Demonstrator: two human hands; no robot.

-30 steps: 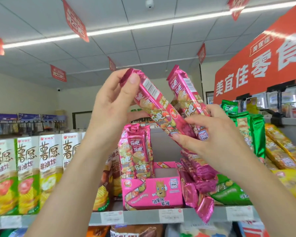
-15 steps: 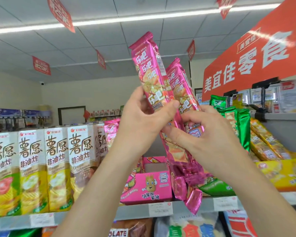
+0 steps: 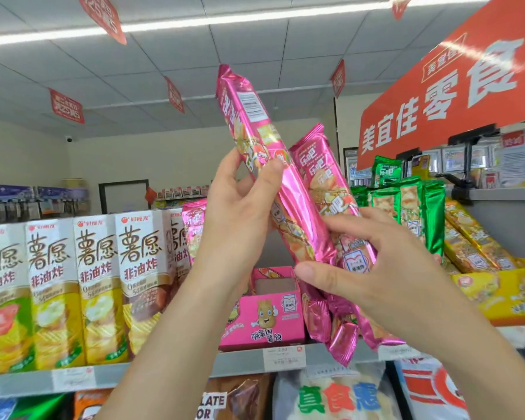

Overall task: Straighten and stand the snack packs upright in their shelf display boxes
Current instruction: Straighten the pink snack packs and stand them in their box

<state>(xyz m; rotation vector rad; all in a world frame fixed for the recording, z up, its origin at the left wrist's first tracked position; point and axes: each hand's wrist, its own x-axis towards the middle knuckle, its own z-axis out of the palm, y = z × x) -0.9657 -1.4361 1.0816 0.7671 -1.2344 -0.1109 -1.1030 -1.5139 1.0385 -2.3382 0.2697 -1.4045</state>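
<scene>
You stand in a convenience shop. Evidence: shelf edge [image 3: 28,383] carrying price labels [image 3: 284,357], rows of identical chip boxes [image 3: 140,283] at left, pink display box [image 3: 264,316] centre, large orange store sign [image 3: 452,95] upper right, red promo pennants [image 3: 65,106] hanging from the ceiling [image 3: 315,40].

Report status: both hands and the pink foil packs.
Left hand grips long pink foil snack pack, tilted. Right hand holds second pink foil pack. Pink cardboard display box below; loose pink packs slumped beside it.

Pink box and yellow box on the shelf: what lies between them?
In the head view, several pink snack packs lie slumped between the pink box and the yellow box, ends hanging over the shelf edge; the right hand hides part.
</scene>
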